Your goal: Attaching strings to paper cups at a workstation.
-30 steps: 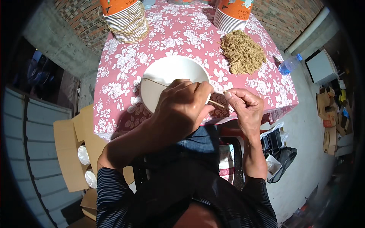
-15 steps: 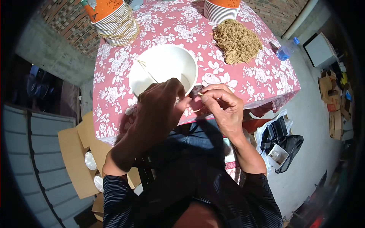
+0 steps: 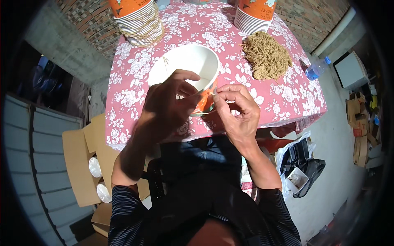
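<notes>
A paper bucket (image 3: 188,57), white inside and printed orange on its outer wall, stands tilted on the table in front of me. A short tan string end (image 3: 166,60) shows against its inner far-left wall. My left hand (image 3: 170,100) hovers over the near rim, shadowed, its index finger and thumb curved apart and no object visible between them. On the bucket's near right side, my right hand (image 3: 240,108) pinches a tan string end (image 3: 214,93) between thumb and fingers. The rest of that string is mostly hidden.
A tan string heap (image 3: 267,55) lies at the table's right. Behind stand two stacks of orange buckets; strings hang over the left stack (image 3: 141,28). A plastic bottle (image 3: 318,69) is by the right edge. Cardboard boxes (image 3: 82,172) stand at lower left, bags (image 3: 301,164) at lower right.
The bucket has tipped, so its orange outer wall now shows between my hands. My left fingers have spread apart, and my right hand's pinch has come against the bucket. The whole view has shifted slightly.
</notes>
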Available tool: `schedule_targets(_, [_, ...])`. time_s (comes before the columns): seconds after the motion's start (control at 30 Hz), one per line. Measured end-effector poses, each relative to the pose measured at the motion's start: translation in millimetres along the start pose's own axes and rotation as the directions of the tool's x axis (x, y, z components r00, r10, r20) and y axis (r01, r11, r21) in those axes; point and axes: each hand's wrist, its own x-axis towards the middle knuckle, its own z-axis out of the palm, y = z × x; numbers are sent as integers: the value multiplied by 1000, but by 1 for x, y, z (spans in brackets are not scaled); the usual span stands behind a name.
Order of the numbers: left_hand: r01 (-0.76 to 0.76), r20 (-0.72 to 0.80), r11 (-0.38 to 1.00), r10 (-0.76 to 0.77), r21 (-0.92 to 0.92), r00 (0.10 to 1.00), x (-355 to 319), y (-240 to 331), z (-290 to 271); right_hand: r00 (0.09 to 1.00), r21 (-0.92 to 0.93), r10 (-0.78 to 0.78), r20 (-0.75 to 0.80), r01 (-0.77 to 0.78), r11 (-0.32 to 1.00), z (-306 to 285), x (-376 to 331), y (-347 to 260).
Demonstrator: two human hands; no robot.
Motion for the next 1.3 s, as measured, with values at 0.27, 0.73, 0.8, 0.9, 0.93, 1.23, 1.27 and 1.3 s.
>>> schedule_targets(0.27, [-169,-13,984,170,58,985,-2,-9,4,1000,-83,-20,-14,19,996,0,2,3])
schedule_targets(0.73, [-26,19,999,25,35,1000,-4,6,7,1000,-137,-27,3,27,990,0,2,5])
schedule_targets(0.8, [-33,21,999,32,37,999,-4,5,7,1000,-132,-24,2,24,991,-1,2,5])
schedule_targets(0.9, [-42,36,997,40,64,999,-3,6,7,1000,-146,-27,11,28,989,-2,2,4])
schedule_targets(0.93, [-44,48,995,40,89,998,-4,6,7,999,-164,-32,20,35,986,-2,2,4])
schedule_targets(1.23, [-58,93,992,48,115,995,-2,7,8,997,-181,-20,78,34,983,-7,3,5])
schedule_targets(1.27, [-59,95,992,48,114,994,-2,8,8,997,-182,-20,76,33,983,-8,3,6])
schedule_targets(1.3, [-89,106,984,73,153,992,-2,8,8,997,-196,-32,76,47,979,-9,3,6])
